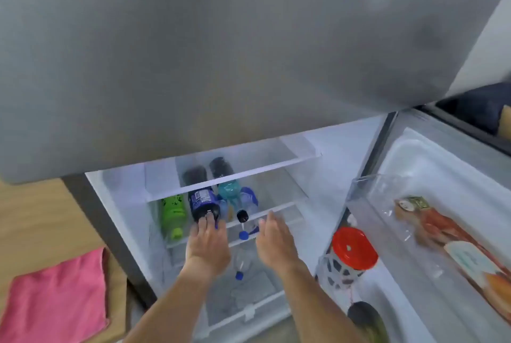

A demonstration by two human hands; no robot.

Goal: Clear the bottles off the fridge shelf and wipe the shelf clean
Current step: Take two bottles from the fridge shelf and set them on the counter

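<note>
Fridge door (221, 52): brushed grey metal, matt. Shelf (276, 211): clear glass, white plastic edge. Bottles: glossy clear plastic, green one (172, 214) and dark blue-labelled one (203, 203). Cloth (55, 298): pink, soft matt weave. Desk (36, 215): light wood grain, smooth. Jar lid (354, 248): red glossy plastic.

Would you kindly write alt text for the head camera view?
Left hand touches the cap end of a dark blue bottle lying on the fridge shelf; the open right hand reaches beside it. A pink cloth waits on the wooden surface.
</note>
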